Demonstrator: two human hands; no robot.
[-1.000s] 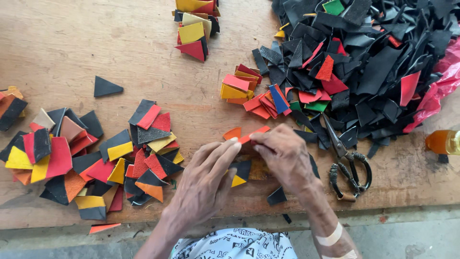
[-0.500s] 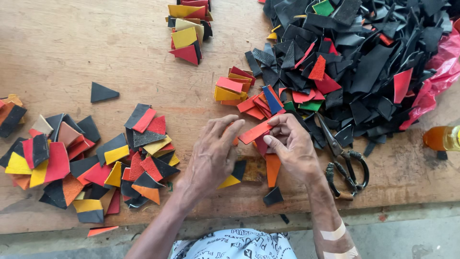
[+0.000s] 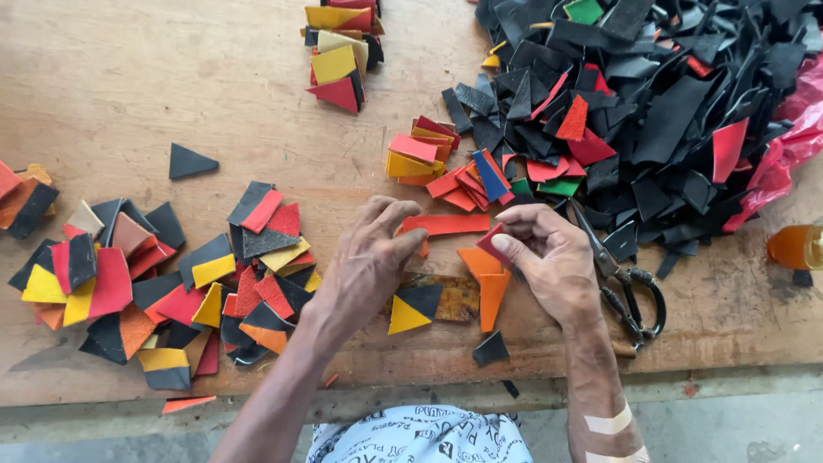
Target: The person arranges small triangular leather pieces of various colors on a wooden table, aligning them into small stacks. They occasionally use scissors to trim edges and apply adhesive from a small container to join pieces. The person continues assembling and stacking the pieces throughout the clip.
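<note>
Both hands have lifted slightly farther from the near table edge than half a second ago, and the long orange-red leather strip now lies level between them instead of slanting. Coming up from the near edge, the left forearm angles to the right, its wrist bent so the left hand arches palm-down over the table; its fingers are curled, and the thumb and fingertips pinch the strip's left end. On the right, the forearm rises almost straight, with pale tape bands near its lower end, and the right hand is half closed, thumb pressed against a small dark red leather piece held at the strip's right end. Just below the hands lie two orange leather pieces, a yellow-and-black leather triangle and a mottled brown patch on the worn wooden table. Black-handled scissors rest just right of the right hand, touching the edge of a big heap of black leather scraps at the far right. Spread over the near left is a pile of red, yellow, orange and black cut pieces; a small stack of yellow and red pieces sits at the far middle. An orange bottle stands at the right edge.
</note>
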